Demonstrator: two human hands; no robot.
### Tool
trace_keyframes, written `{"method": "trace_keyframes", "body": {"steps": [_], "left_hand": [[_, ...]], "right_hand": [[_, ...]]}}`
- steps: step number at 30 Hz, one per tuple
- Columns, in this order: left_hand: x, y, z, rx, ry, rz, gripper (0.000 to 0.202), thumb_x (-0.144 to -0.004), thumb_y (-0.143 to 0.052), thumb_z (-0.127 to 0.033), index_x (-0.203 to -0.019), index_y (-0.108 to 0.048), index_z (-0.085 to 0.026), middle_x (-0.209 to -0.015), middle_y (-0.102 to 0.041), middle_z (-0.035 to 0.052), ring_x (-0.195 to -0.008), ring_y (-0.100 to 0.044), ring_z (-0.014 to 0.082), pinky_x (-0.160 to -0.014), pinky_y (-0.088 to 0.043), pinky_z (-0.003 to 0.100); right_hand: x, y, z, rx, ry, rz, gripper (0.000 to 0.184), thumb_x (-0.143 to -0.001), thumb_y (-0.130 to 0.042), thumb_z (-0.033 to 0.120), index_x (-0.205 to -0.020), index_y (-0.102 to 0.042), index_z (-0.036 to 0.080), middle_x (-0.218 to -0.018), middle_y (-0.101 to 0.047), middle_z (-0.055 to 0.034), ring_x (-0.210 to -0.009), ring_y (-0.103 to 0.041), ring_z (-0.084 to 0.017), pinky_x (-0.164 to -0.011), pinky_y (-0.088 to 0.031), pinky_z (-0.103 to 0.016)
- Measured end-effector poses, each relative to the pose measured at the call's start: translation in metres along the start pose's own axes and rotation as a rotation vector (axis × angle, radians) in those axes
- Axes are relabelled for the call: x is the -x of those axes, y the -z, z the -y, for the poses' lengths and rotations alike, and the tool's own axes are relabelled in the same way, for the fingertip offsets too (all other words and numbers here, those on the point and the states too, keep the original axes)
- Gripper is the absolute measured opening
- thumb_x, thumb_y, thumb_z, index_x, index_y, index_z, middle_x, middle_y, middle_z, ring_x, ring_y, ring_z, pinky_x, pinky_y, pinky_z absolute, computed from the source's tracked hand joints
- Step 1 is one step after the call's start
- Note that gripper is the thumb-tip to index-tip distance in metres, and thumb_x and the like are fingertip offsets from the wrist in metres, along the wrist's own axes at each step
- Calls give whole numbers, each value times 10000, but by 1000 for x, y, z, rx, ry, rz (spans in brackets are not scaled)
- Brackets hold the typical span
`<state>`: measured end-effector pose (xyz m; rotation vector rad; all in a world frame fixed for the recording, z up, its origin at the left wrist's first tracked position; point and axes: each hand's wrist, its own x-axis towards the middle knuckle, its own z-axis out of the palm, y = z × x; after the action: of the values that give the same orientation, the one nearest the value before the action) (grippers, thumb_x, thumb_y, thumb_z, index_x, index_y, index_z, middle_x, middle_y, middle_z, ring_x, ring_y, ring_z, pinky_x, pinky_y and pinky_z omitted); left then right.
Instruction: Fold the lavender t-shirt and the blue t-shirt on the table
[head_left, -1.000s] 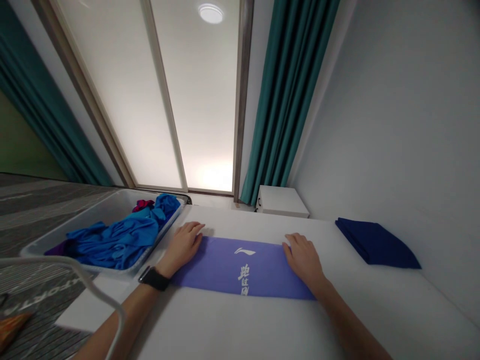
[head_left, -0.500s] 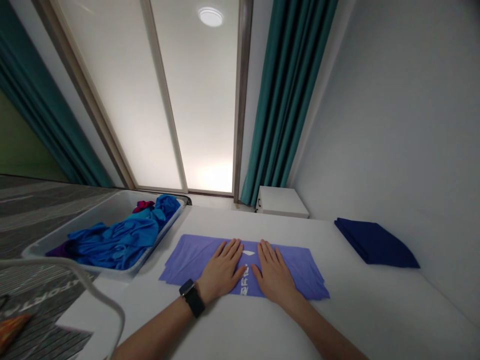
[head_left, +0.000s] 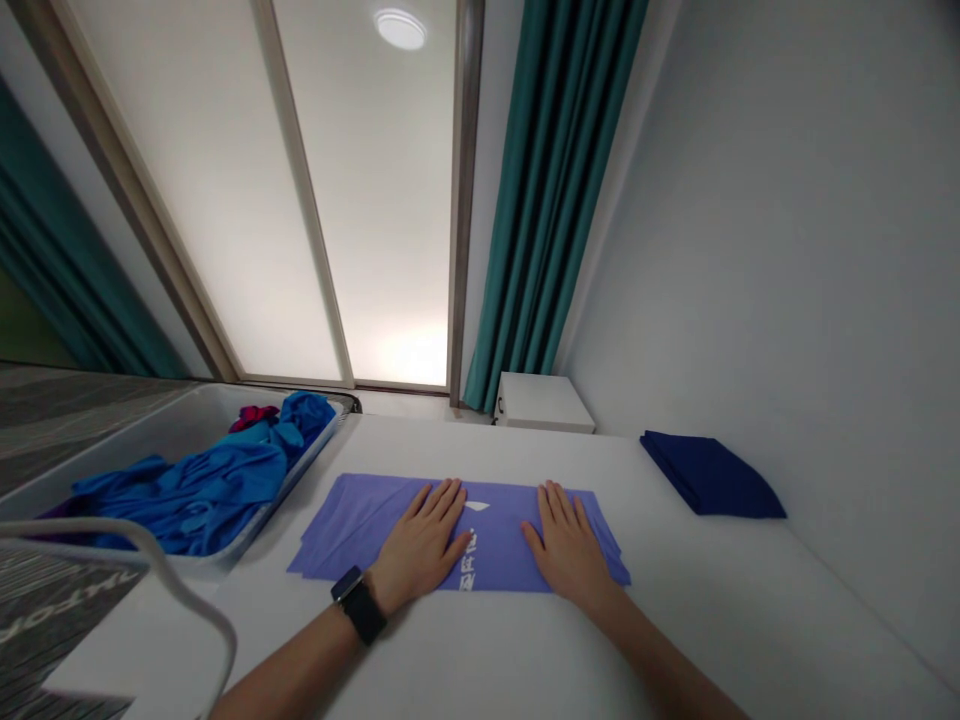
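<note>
plastic tray: crumpled blue clothes | left hand, right hand: flat, open on lavender cloth

Right hand can slide along the white tabletop to the navy cloth — left hand runs into the plastic tub of blue clothes — plus that white cord.

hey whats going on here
A person has both bare hands, the left hand and the right hand, pressed flat on a folded purple garment with white print, lying on a white surface. To their left sits a white plastic tray heaped with blue clothes. A folded navy cloth lies to the right.
</note>
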<state>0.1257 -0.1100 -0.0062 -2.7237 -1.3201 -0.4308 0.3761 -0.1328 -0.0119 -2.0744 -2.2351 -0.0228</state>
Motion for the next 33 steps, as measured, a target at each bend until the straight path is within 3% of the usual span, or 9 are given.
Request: {"method": "trace_keyframes", "body": {"steps": [9, 18, 22, 26, 29, 33], "left_hand": [[0, 0, 1, -19, 5, 22, 603, -997, -276, -521, -1454, -398, -147, -1516, -383, 113, -1406, -339, 247, -1146, -274, 440], [1, -5, 3, -12, -10, -24, 591, -996, -292, -510, -1454, -408, -154, -1505, -403, 115, -1400, -350, 241, -1154, -257, 428], [1, -5, 2, -9, -12, -45, 582, -996, -292, -505, -1448, -421, -161, -1491, -427, 111, -1394, -360, 234, -1161, -242, 415], [0, -1, 2, -16, 5, 6, 593, -996, -276, -509, -1460, -398, -160, -1509, -398, 104, -1402, -348, 227, -1164, -230, 420], [2, 3, 7, -20, 56, 55, 596, -995, -269, -502, -1469, -379, -158, -1522, -371, 99, -1409, -335, 236, -1161, -226, 450], [14, 6, 29, -23, 152, 37, 581, -996, -271, -500, -1474, -371, -185, -1522, -372, 98, -1413, -327, 243, -1159, -225, 473]], "right_hand": [[2, 4, 2, 68, -48, -9, 685, -962, -277, 509, -1472, -353, 57, -1551, -274, -174, -1445, -204, -308, -1173, -114, -476], [2, 0, -27, 94, -155, 19, 673, -962, -264, 470, -1480, -322, 45, -1555, -266, -163, -1434, -243, -278, -1166, -127, -486], [2, -1, -29, 71, -173, 41, 669, -964, -240, 462, -1495, -290, 59, -1561, -257, -146, -1440, -229, -254, -1162, -149, -480], [2, -3, -29, 52, -177, 33, 662, -962, -243, 449, -1498, -283, 62, -1567, -248, -143, -1444, -216, -252, -1166, -145, -473], [2, -5, -30, 50, -170, 23, 658, -960, -238, 444, -1496, -290, 65, -1566, -252, -142, -1445, -214, -253, -1166, -147, -474], [2, -11, -33, 52, -167, 5, 676, -952, -232, 447, -1492, -287, 45, -1561, -264, -148, -1442, -220, -260, -1166, -150, -483]]}}
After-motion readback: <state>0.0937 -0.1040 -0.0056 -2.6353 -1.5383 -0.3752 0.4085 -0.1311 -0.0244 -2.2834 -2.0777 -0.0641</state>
